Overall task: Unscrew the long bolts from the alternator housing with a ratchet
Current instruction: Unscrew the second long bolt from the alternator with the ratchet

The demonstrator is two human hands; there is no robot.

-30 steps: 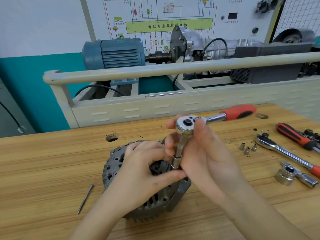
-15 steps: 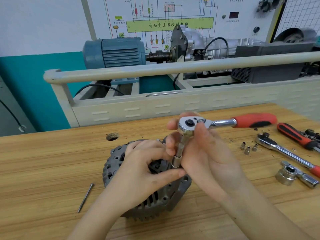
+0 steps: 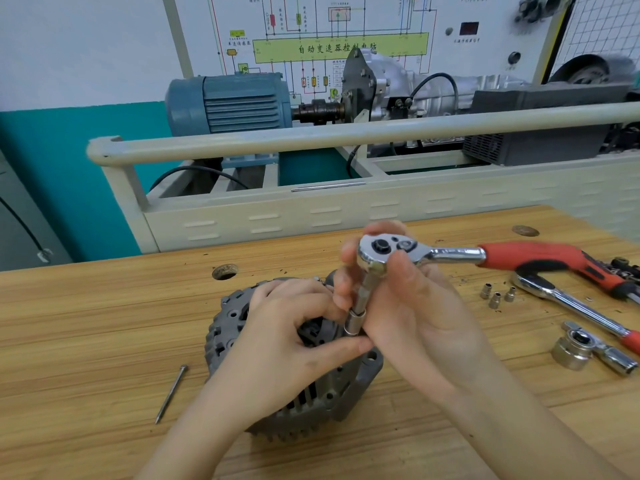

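Head view: the right hand (image 3: 412, 317) pinches the ratchet (image 3: 426, 254) at its head and extension, socket down on the alternator housing (image 3: 298, 407) mid-bench; the left hand (image 3: 294, 341) grips the housing's top, thumb beside the socket. One long bolt (image 3: 171, 393) lies loose toward the bench's left edge.

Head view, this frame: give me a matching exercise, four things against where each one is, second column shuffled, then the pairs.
Things:
1. Ratchet
2. Loose bolt
3. Three small sockets
4. Left hand

Places:
A. Lying on the bench, left of the alternator
B. On top of the alternator
C. Above the alternator, head held in the right hand, red handle pointing right
D. Standing on the bench, right of the right hand

Pairs: 1-C, 2-A, 3-D, 4-B
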